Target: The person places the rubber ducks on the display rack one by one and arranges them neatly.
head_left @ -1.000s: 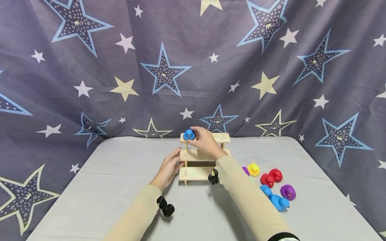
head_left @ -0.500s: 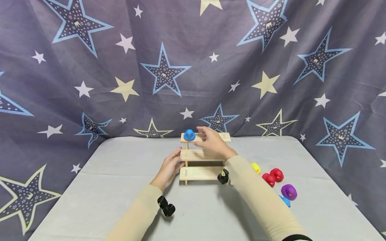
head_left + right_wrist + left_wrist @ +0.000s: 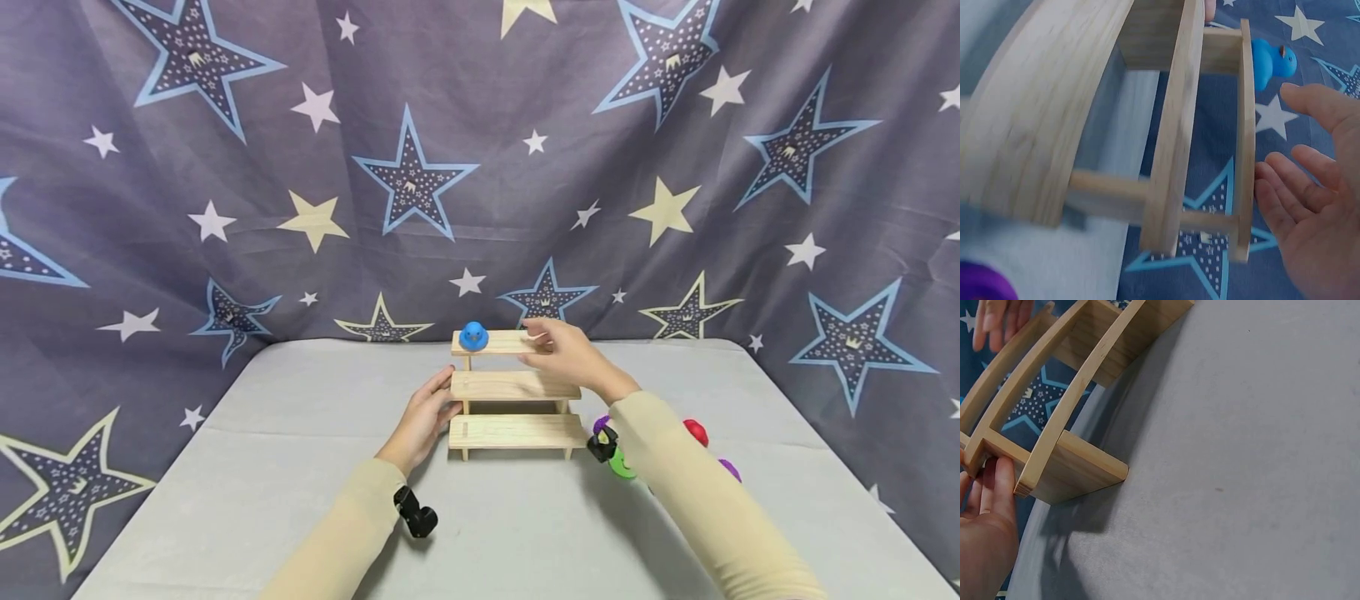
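Observation:
A three-tier wooden display rack [image 3: 517,385] stands on the table. On the left end of its top board sits a blue rubber duck [image 3: 473,336], also seen in the right wrist view [image 3: 1270,62]. My left hand [image 3: 420,421] holds the rack's left side at the middle board; in the left wrist view its fingers [image 3: 1004,487] reach under the wooden frame. My right hand [image 3: 570,354] is by the right end of the top board, fingers parted, holding nothing. In the right wrist view its palm faces the rack [image 3: 1244,156], apart from the duck.
Right of the rack lie a green toy [image 3: 621,465], a purple one [image 3: 602,423], a red one [image 3: 696,432] and another purple one [image 3: 730,470], partly hidden by my right sleeve. A star-patterned cloth [image 3: 480,167] hangs behind the grey-covered table [image 3: 300,433].
My right hand has let go of the blue duck on the top board and moved right along it. My left hand has stayed on the rack.

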Demonstrator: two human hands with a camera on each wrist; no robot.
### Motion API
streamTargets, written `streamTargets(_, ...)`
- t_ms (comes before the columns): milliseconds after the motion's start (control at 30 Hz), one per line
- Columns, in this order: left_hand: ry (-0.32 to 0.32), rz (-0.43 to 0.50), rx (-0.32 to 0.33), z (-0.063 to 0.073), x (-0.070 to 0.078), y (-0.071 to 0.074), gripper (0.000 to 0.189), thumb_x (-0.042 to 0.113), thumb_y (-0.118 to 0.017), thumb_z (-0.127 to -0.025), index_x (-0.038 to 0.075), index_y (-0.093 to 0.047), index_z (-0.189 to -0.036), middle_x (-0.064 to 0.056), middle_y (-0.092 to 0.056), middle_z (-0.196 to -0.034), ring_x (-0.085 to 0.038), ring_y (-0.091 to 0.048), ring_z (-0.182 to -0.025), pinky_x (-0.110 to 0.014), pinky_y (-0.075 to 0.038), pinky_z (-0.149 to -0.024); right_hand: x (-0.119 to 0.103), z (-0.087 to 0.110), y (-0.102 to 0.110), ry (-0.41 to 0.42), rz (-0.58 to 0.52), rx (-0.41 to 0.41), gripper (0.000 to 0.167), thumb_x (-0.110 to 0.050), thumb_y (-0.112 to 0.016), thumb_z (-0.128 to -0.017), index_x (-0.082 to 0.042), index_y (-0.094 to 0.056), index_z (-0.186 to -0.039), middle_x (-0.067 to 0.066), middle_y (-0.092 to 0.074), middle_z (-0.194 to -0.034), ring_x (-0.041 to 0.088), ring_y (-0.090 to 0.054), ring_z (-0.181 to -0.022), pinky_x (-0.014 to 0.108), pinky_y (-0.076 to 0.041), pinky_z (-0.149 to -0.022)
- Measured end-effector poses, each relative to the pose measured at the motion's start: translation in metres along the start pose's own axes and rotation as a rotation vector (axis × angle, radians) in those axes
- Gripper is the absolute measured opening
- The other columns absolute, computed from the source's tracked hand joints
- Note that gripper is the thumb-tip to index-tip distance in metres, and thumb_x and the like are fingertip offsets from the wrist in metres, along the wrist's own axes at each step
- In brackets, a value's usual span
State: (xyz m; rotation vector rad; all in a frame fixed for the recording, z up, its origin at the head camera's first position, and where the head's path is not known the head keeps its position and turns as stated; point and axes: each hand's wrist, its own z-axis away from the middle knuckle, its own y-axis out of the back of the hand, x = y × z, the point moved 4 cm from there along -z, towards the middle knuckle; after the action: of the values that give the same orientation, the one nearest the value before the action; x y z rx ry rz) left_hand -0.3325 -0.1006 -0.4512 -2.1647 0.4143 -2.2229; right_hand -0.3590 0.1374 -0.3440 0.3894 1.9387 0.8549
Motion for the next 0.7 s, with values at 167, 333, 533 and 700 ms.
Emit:
streamTargets(167, 0.008, 0.003, 0.006, 0.001, 0.000, 0.000, 0.062, 0.005, -0.044, -0.099, 0.006, -0.027, -0.158, -0.014, -0.030, -0.159, -0.030, -0.039, -0.141, -0.038, -0.040, -0.115, 0.007, 0.014, 0.016, 0.011, 0.006, -0.004, 0.060, -0.019, -0.076, -0.090, 0.002, -0.053, -0.141, 0.022, -0.064, -0.124, 0.034, -0.063, -0.111, 0.045, -0.055, -0.099)
streamTargets(333, 0.011, 0.011, 0.014, 0.000, 0.000, 0.001, 0.062, 0.004, -0.044, -0.098, 0.006, -0.028, -0.158, -0.015, -0.032, -0.157, -0.031, -0.039, -0.140, -0.039, -0.040, -0.115, 0.017, 0.028, 0.029, 0.027, 0.042, 0.000, 0.058, -0.019, -0.074, -0.092, 0.004, -0.053, -0.141, 0.022, -0.063, -0.125, 0.035, -0.062, -0.112, 0.051, -0.053, -0.099)
streamTargets(533, 0.013, 0.012, 0.012, -0.001, 0.000, 0.001, 0.061, 0.002, -0.044, -0.098, 0.006, -0.029, -0.157, -0.017, -0.033, -0.156, -0.033, -0.039, -0.140, -0.041, -0.039, -0.116, 0.026, 0.043, 0.040, 0.035, 0.089, -0.010, 0.056, -0.018, -0.072, -0.093, 0.006, -0.052, -0.140, 0.021, -0.062, -0.126, 0.035, -0.060, -0.112, 0.053, -0.053, -0.098)
streamTargets(700, 0.010, 0.011, 0.008, 0.000, 0.001, 0.001, 0.061, 0.002, -0.043, -0.098, 0.006, -0.029, -0.157, -0.017, -0.033, -0.156, -0.033, -0.039, -0.140, -0.041, -0.039, -0.116, 0.034, 0.053, 0.049, 0.004, 0.104, -0.038, 0.058, -0.022, -0.071, -0.094, 0.005, -0.051, -0.141, 0.022, -0.061, -0.128, 0.037, -0.060, -0.113, 0.055, -0.051, -0.099)
